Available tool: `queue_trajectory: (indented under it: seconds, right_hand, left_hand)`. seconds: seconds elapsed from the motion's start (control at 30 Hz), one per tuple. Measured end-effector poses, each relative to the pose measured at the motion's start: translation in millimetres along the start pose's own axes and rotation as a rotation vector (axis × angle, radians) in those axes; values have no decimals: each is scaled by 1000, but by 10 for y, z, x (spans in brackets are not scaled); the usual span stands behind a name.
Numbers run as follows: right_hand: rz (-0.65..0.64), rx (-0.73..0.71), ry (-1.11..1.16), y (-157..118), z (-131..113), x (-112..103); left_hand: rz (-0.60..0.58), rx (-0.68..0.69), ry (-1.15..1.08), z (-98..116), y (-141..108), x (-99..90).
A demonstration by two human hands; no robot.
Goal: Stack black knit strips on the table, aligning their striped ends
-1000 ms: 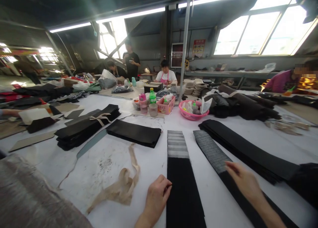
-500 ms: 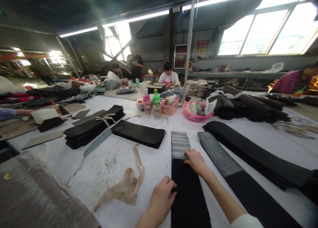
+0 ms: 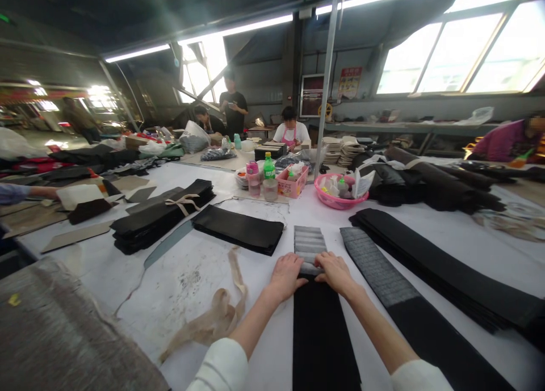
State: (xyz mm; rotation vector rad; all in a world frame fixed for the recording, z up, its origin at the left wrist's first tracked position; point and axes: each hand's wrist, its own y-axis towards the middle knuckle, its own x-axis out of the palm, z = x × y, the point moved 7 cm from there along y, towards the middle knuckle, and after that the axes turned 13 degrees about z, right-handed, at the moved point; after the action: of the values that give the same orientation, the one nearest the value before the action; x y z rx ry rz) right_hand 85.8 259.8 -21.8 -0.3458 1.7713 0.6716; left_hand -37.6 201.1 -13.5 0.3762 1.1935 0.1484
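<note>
Seen through the head camera I follow from afar, the left hand [image 3: 286, 276] has just come up from the lower edge of the black strip [image 3: 321, 334] to join the right hand [image 3: 334, 272] at its grey-striped end [image 3: 309, 240], just right of the frame's center; half a second ago only the right was there. I take it that handling now centers on the line where grey meets black, with both hands sharing it rather than one steadying from below. The fingers of each hand are loosely curled, thumbs only a little apart from forefingers; those of the left bear on the strip's left side and those of the right on its right side, tips facing each other across a narrow gap. Whether either hand pinches a layer or merely presses it flat I cannot tell from this angle. The strip itself runs from mid-frame down to the bottom edge, lying on the white worktop [image 3: 259, 266]. Beside it, to the right, a second strip [image 3: 426, 328] with a grey quilted-looking end lies untouched, and a black stack [image 3: 443, 266] slants toward the right edge. A loose beige ribbon [image 3: 213, 323] rests at lower left, well clear of the fingers.
</note>
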Motion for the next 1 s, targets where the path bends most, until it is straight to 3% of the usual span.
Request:
queue_trajectory:
  seconds: [0.17, 0.27, 0.43, 0.67, 0.77, 0.87, 1.0]
  right_hand:
    - [87, -28, 6, -129, -132, -134]
    - [202, -50, 52, -270, -240, -227]
    - [324, 51, 205, -535, -190, -202]
    - [266, 305, 618, -576, 144, -76]
    - [192, 316, 666, -562, 198, -39]
    - [203, 362, 678, -588, 269, -39]
    - [209, 479, 899, -627, 333, -48]
  left_hand:
    - [-37, 2, 6, -119, 83, 115]
    - [-43, -11, 2, -156, 100, 138]
    - [-11, -17, -53, -132, 60, 103]
    - [75, -86, -212, -2, -79, 23]
    - [54, -123, -343, 41, -158, 50]
    - [28, -210, -510, 34, -246, 84]
    - [-36, -383, -759, 8, -388, 149]
